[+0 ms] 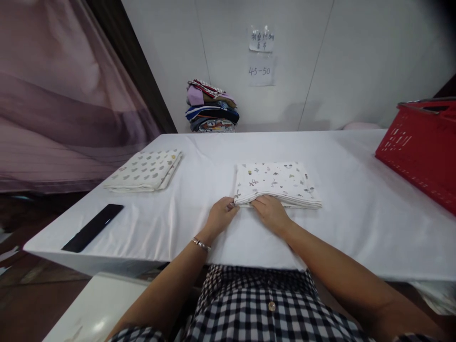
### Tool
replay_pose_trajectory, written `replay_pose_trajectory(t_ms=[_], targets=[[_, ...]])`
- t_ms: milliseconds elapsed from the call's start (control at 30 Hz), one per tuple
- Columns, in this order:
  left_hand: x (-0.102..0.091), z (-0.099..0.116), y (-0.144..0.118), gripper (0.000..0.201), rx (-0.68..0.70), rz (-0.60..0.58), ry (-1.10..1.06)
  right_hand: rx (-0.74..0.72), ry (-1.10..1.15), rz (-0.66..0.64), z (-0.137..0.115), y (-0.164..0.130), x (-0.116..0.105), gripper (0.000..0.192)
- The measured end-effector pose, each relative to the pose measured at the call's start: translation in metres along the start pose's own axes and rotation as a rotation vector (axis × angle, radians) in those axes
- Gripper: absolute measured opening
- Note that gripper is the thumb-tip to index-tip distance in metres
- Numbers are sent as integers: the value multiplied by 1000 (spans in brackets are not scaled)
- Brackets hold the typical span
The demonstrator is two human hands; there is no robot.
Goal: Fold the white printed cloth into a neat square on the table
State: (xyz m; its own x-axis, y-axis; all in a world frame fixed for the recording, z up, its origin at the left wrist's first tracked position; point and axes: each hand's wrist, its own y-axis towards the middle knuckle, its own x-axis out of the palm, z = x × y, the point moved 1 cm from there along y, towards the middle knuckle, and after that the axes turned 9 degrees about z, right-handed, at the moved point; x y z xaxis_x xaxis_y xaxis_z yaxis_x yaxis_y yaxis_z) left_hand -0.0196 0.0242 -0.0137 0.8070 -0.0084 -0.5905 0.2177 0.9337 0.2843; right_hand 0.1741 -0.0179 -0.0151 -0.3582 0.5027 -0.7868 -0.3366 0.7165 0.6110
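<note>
A white folded cloth with small grey and yellow prints lies in front of me, its layered near edge raised a little in the middle. At its near left corner, my left hand has its fingers closed on the cloth. My right hand grips the near edge just right of that, with its fingertips tucked under the upper layers and hidden. Off to the left rests another folded white cloth with grey leaf-like prints, apart from both hands.
A black phone-like slab lies near the left end of the white-covered table. Against the wall stands a stack of folded fabrics. A red basket occupies the right side. Two paper notes hang on the wall.
</note>
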Motion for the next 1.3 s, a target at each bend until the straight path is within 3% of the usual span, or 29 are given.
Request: replay_pose_trajectory(t_ms=[167, 467, 700, 900, 1300], targets=[[3, 1, 4, 9, 39, -16, 79, -3, -1, -15, -2, 0, -2, 22], [4, 0, 14, 10, -96, -26, -15, -5, 11, -91, -7, 7, 1, 22], [2, 1, 14, 8, -47, -42, -66, 13, -9, -102, -9, 10, 1, 22], [1, 5, 10, 9, 55, -45, 69, 10, 23, -86, -7, 9, 2, 24], [2, 5, 8, 17, 35, -73, 151, 13, 1, -90, -5, 11, 6, 23]])
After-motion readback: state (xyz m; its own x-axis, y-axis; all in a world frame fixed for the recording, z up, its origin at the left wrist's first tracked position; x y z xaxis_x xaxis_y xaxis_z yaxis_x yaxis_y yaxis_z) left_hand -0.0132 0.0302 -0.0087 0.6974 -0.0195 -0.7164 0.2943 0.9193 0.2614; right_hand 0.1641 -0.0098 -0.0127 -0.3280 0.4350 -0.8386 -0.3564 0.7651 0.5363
